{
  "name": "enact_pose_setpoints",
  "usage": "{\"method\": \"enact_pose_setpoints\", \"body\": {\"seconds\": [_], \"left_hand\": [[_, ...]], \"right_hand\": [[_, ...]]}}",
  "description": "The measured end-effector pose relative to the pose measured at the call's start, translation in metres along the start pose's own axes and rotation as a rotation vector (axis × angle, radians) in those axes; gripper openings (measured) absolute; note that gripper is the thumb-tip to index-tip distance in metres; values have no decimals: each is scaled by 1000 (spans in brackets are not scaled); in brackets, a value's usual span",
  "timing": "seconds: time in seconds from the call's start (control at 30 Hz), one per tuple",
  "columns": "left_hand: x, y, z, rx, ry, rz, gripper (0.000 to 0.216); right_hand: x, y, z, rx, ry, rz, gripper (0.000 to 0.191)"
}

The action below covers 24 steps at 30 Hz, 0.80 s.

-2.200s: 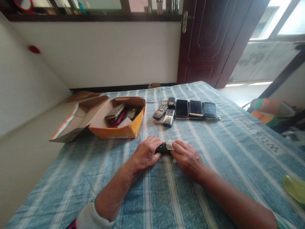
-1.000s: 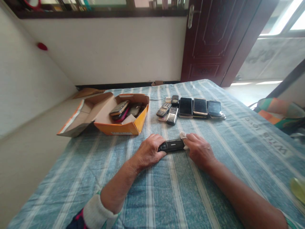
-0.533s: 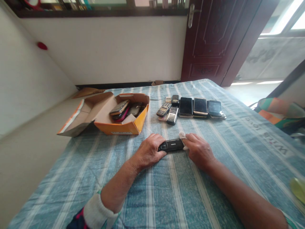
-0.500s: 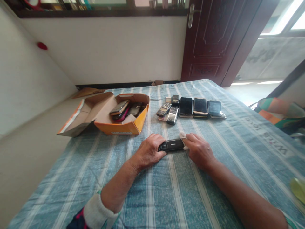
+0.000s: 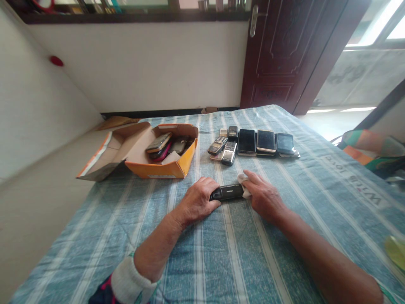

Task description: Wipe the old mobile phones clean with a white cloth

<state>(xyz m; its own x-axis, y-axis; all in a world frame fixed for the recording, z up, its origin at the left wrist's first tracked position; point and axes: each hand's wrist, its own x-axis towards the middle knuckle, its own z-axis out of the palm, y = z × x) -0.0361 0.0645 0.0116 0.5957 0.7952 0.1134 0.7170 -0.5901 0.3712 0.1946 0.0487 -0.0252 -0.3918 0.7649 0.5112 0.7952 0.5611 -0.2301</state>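
Observation:
A black Nokia mobile phone [image 5: 229, 192] lies lengthwise between my hands, just above or on the striped blue cloth [image 5: 234, 253]. My left hand [image 5: 201, 198] is closed around its left end, thumb on the near side. At the other end, my right hand [image 5: 261, 192] pinches a crumpled white tissue [image 5: 243, 181] against the phone, with the index finger stretched out over it. Part of the tissue is hidden beneath the fingers.
An open orange cardboard box [image 5: 161, 170] with several phones inside stands at the left. Beyond my hands lie keypad phones [image 5: 229, 153] and a row of touchscreen phones [image 5: 247, 141]. A yellow-green object [image 5: 395, 251] shows at the right edge.
My right index finger has lifted and straightened a little, and the tissue has shifted slightly at the phone's right end. The left hand and phone hold nearly the same place.

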Motion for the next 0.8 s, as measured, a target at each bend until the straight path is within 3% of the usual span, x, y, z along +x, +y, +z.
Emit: {"method": "enact_pose_setpoints", "body": {"seconds": [0.5,0.67,0.8], "left_hand": [[0,2,0,14,3,2,13],[-1,2,0,11,-5,-6,13],[0,2,0,21,-3,-14,14]], "right_hand": [[-1,0,-3,-1,-24,-71,32],[-1,-1,-3,16,-26,9,52],[0,-1,-3,11,-90,37,41]]}}
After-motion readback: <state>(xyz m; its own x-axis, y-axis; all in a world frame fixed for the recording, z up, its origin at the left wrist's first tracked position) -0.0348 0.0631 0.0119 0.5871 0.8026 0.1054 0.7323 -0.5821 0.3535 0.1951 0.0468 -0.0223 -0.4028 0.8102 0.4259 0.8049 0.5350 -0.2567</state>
